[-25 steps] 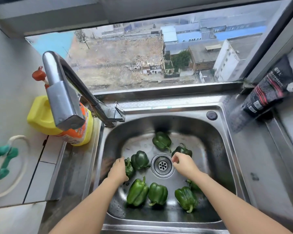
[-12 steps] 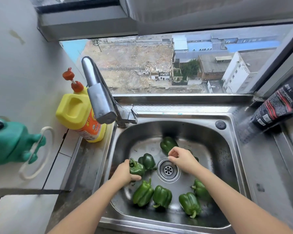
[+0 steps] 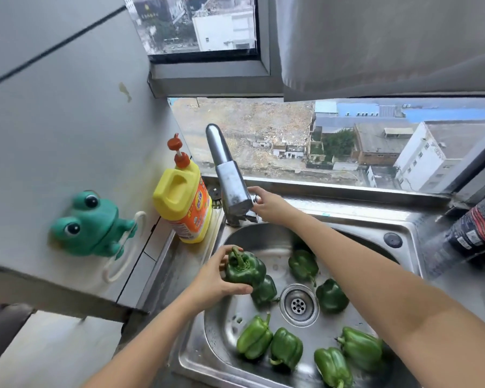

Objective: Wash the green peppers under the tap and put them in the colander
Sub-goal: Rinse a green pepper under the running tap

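Observation:
My left hand [image 3: 217, 281] grips a dark green pepper [image 3: 245, 268], stem up, lifted above the left side of the steel sink [image 3: 409, 233]. My right hand [image 3: 268, 204] reaches across to the base of the chrome tap [image 3: 230, 180], with its fingers on the tap handle [image 3: 254, 215]. No water runs from the spout. Several more green peppers lie in the basin around the drain [image 3: 298, 305]: one [image 3: 303, 266] behind it, one [image 3: 331, 296] to its right, one [image 3: 263, 291] to its left, and others along the front [image 3: 286, 348]. No colander is in view.
A yellow pump bottle of detergent [image 3: 184, 204] stands on the ledge left of the tap. A green frog-shaped holder [image 3: 91, 226] hangs on the left wall. A dark pouch [image 3: 476, 228] lies at the sink's right rim. The window sill runs behind the sink.
My left hand has lifted one pepper out of the basin. My right hand has left the peppers near the drain and moved up to the tap handle. The view has tilted upward.

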Motion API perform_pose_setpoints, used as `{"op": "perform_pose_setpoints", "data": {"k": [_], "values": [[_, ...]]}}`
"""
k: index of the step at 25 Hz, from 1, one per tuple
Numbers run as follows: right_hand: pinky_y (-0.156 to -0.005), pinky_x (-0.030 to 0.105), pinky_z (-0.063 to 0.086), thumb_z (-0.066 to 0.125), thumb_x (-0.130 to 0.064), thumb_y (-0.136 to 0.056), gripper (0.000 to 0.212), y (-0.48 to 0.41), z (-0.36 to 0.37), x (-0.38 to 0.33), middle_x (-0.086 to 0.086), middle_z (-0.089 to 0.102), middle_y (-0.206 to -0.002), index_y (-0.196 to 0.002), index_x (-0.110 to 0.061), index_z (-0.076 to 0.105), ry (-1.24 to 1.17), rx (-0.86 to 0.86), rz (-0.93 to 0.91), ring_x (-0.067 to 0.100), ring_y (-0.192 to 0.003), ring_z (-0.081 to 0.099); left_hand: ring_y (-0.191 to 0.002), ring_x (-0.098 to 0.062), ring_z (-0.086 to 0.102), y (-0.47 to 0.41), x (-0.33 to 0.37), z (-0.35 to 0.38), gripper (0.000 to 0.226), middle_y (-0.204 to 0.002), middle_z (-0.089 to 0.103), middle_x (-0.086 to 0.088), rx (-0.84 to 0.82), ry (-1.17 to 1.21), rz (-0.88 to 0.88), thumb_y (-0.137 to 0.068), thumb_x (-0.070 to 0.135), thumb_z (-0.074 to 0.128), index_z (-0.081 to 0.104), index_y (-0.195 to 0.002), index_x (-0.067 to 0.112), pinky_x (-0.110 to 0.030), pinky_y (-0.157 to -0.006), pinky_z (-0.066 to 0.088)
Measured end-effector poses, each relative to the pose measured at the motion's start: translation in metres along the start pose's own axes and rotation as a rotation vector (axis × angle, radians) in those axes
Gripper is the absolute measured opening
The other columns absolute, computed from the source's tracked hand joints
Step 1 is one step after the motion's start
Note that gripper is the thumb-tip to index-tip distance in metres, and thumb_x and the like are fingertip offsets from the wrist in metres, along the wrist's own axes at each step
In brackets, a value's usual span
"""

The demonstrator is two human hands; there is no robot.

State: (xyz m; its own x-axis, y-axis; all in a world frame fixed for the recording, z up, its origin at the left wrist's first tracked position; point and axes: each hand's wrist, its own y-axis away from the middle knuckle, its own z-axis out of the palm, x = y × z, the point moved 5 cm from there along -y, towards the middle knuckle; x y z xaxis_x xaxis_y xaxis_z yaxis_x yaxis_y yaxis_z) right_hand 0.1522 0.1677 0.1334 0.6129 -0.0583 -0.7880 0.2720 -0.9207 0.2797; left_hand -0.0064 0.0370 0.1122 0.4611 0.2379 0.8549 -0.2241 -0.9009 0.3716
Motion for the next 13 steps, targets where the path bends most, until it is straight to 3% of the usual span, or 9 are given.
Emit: {"op": "perform_pose_setpoints", "data": {"k": [2,5,8,13], "values": [[-0.068,0.028,0.045,0.049,-0.027,-0.094,0.034,-0.013,0.001,-0.002,0.008,0.056,-0.092,-0.120,-0.007,0.056,0.049,0.026,0.032,0.020,-0.084,0.050,-0.103,-0.010,0.063,0.003,0.004,-0.004,0.075,-0.114,0.062,0.004,0.010,0.006,0.027,-0.049,0.022,0.091,0.052,-0.112,0.036,-0.028,-0.092,0.053],[-0.087,0.044,0.052,0.048,-0.017,-0.091,0.032,-0.025,0.003,0.012,0.021,0.065,-0.098,-0.112,0.005,0.058,0.001,0.029,0.116,0.027,-0.084,0.060,-0.103,-0.011,0.063,0.005,0.008,-0.005,0.076,-0.113,0.062,0.004,0.008,-0.003,0.037,-0.046,0.027,0.091,0.050,-0.110,0.038,-0.034,-0.094,0.052],[-0.085,0.043,0.056,0.052,-0.022,-0.089,0.034,-0.027,0.006,0.020,0.020,0.064,-0.109,-0.115,0.000,0.054,-0.143,0.017,0.164,0.032,-0.092,0.068,-0.104,-0.011,0.064,0.005,0.013,0.001,0.074,-0.114,0.062,0.002,-0.017,0.031,0.035,-0.051,0.022,0.091,0.050,-0.112,0.034,-0.035,-0.096,0.051],[-0.078,0.039,0.059,0.054,-0.015,-0.087,0.038,-0.039,0.006,0.032,0.028,0.056,-0.112,-0.120,0.003,0.049,-0.361,-0.124,0.228,0.028,-0.088,0.060,-0.105,-0.015,0.064,0.004,0.023,0.010,0.072,-0.114,0.063,0.002,-0.042,0.104,0.005,-0.047,0.034,0.090,0.053,-0.109,0.040,-0.035,-0.097,0.051]]}}
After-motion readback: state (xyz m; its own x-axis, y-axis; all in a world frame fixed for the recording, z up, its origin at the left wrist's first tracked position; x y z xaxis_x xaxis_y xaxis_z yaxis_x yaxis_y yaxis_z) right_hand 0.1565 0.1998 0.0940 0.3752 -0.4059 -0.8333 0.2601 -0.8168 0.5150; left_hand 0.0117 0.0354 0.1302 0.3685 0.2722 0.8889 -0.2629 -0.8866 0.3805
